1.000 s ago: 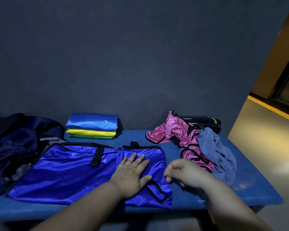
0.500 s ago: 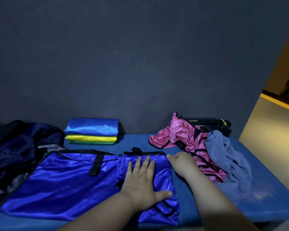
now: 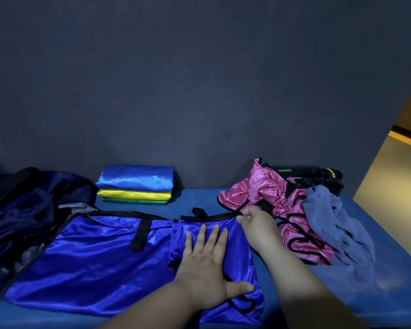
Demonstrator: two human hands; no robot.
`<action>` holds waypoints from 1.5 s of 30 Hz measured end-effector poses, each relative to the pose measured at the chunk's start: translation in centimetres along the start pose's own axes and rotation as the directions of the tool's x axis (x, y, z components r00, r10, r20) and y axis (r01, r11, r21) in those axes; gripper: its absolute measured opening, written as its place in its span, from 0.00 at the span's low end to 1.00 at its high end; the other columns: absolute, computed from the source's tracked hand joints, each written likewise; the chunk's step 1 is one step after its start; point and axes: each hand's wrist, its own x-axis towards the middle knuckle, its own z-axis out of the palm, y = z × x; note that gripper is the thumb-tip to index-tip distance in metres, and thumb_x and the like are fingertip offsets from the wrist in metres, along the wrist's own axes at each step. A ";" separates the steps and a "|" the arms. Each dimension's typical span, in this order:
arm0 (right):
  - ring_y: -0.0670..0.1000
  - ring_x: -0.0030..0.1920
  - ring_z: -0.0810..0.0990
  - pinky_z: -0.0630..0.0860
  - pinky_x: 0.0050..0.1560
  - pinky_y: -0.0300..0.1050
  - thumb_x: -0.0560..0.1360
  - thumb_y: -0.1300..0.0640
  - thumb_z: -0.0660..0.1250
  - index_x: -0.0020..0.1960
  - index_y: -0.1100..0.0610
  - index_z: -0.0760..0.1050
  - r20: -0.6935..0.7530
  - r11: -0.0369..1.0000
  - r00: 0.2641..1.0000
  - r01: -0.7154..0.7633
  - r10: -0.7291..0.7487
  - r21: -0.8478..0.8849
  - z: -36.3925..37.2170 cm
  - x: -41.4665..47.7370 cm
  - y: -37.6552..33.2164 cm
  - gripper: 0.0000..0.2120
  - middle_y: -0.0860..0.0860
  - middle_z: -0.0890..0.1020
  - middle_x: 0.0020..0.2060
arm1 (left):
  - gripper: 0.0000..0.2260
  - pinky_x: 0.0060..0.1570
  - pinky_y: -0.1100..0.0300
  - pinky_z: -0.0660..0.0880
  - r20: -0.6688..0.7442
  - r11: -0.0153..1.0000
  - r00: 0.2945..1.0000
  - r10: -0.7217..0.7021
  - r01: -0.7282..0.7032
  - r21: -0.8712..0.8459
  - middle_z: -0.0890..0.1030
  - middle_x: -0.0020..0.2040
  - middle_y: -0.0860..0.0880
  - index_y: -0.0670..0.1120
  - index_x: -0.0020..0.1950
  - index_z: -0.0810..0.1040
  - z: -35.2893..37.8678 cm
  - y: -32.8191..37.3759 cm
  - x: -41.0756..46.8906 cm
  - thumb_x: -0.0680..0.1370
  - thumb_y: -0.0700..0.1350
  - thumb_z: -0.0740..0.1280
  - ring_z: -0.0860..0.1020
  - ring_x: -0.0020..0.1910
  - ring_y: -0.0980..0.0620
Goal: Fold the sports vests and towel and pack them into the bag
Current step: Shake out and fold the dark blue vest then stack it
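A shiny royal-blue vest with black trim lies spread on the blue bench, its right part folded over. My left hand presses flat on that folded part, fingers spread. My right hand pinches the far right corner of the fold at its black edge. A stack of folded vests, blue over yellow over green, sits at the back by the wall. A crumpled pink vest and a grey-blue towel lie to the right. The dark navy bag slumps at the left.
A black bottle with yellow lettering lies against the wall behind the pink vest. A dark wall runs along the back of the bench. The bench's right end drops to a yellowish floor.
My right hand moved from the near right side of the fold up to its far right corner and took hold of the edge. My left hand shifted slightly and stays pressed flat.
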 end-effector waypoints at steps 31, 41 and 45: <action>0.54 0.61 0.73 0.71 0.56 0.47 0.78 0.50 0.64 0.69 0.52 0.64 -0.159 0.824 0.966 0.083 -0.205 -0.561 -5.0 -4.5 1.2 0.22 0.52 0.75 0.60 | 0.34 0.74 0.61 0.43 -0.155 0.964 0.981 0.113 -0.146 -0.220 0.48 0.80 0.56 0.55 0.79 0.50 -0.1 -4.2 -1.8 0.76 0.68 0.49 0.45 0.78 0.55; 0.47 0.78 0.41 0.40 0.76 0.49 0.83 0.45 0.53 0.77 0.43 0.56 0.412 0.737 0.851 0.501 -0.325 -0.454 0.7 -5.7 -0.3 0.23 0.42 0.51 0.78 | 0.14 0.45 0.64 0.77 -0.433 0.981 0.881 0.192 -0.186 0.055 0.77 0.51 0.54 0.52 0.58 0.72 1.0 -8.9 -3.5 0.76 0.55 0.57 0.77 0.47 0.54; 0.49 0.76 0.32 0.31 0.74 0.59 0.82 0.40 0.48 0.78 0.38 0.43 0.483 0.755 0.850 0.456 -0.212 -0.471 0.8 -5.7 0.2 0.26 0.36 0.37 0.75 | 0.14 0.38 0.65 0.78 -0.497 0.984 0.853 0.162 -0.098 0.151 0.80 0.45 0.55 0.52 0.50 0.79 0.5 -9.9 -2.7 0.73 0.54 0.57 0.80 0.41 0.54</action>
